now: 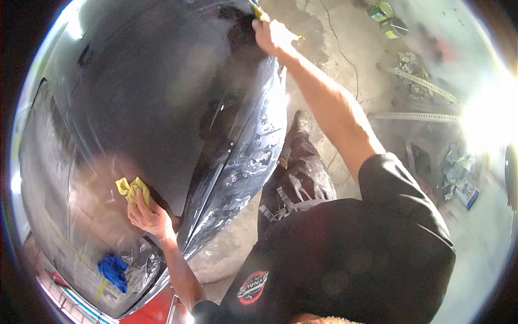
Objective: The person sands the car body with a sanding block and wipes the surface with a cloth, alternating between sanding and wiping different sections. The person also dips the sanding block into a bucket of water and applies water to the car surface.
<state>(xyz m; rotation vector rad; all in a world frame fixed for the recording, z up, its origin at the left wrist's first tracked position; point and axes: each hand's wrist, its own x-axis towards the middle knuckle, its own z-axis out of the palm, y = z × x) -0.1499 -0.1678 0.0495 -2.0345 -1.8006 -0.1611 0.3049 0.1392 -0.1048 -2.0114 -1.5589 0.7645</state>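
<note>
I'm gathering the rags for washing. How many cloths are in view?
3: a yellow cloth under the left hand, another yellow cloth under the right hand, and a blue cloth lying on the panel. Others may be hidden.

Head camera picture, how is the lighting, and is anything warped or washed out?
Head view: fisheye bends everything inside a dark round border; strong glare whitens the right edge; haze softens the glossy black car panel; the left hand on a yellow cloth and the right hand read fairly clearly.
</note>
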